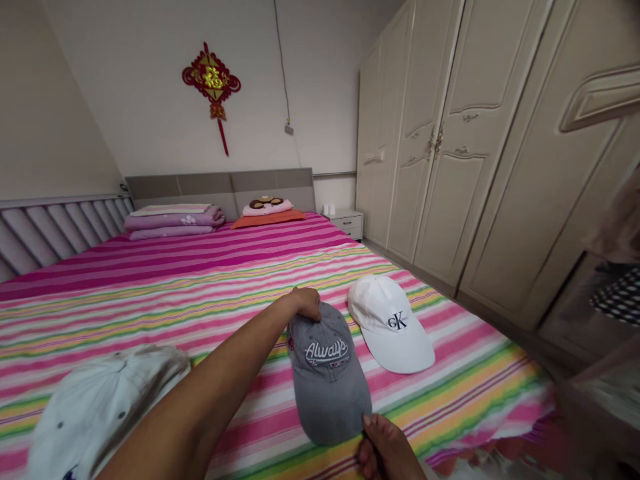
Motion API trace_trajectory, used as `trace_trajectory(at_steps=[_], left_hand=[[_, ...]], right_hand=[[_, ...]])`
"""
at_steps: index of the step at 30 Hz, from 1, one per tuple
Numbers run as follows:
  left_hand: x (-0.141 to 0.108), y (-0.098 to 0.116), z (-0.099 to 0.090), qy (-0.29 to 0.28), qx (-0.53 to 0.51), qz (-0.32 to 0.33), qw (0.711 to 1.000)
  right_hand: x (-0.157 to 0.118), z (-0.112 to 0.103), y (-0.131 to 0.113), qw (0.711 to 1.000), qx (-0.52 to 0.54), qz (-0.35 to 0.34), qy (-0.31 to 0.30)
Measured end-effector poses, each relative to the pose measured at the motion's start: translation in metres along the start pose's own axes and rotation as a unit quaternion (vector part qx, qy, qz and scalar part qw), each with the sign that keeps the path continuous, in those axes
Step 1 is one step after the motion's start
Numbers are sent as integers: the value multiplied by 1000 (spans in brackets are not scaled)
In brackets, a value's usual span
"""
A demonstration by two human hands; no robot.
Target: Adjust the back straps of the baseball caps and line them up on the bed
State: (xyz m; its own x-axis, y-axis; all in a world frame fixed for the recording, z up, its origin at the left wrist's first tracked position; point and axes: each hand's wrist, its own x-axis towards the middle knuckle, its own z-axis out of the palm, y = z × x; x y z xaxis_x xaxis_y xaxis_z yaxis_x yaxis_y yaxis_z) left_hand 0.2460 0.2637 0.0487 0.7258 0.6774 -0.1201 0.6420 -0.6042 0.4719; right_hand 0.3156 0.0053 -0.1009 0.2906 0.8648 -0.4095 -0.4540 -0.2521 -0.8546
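Right hand (387, 445): thumb and bent forefinger pinch the brim's near corner; the wrist is cut off by the lower edge.
Pale cap (95, 407): lies at lower left, apart from the handled cap, seemingly set aside; the left forearm covers part of it, the frame cuts off its bottom, and a dark mark there is unreadable.
Gray cap (333, 397): rests on the bed between the pale cap and the white cap, brim toward the wearer of the camera, "Always" facing up; the smaller lettering beneath is hard to read.
Left hand (306, 303): grasps the back of the crown; the fingertips behind it are hidden. Holding opposite ends likely lets both hands steady the cap and govern how it lies.
White cap (393, 323): sits just beside the gray cap's right side, "CK" upward, brim angled toward the near right; whether the two touch underneath is unclear.
Striped sheet (165, 283): spreads beneath all three caps, giving them a broad, soft support.
Checked cloth (617, 297): at the right edge, blurred and cut off.
Folded bedding (175, 221): stacked by the headboard, probably to leave the mattress usable.
Nightstand (349, 222): bears two small white objects, too distant to identify.
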Motion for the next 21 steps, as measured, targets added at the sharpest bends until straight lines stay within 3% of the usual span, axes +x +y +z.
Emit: trace_trajectory(at_steps=[21], left_hand=[[-22,20,-14,-7,169,-7,985]], right_hand=[[3,-3,7,1000,-6,-27,-4]])
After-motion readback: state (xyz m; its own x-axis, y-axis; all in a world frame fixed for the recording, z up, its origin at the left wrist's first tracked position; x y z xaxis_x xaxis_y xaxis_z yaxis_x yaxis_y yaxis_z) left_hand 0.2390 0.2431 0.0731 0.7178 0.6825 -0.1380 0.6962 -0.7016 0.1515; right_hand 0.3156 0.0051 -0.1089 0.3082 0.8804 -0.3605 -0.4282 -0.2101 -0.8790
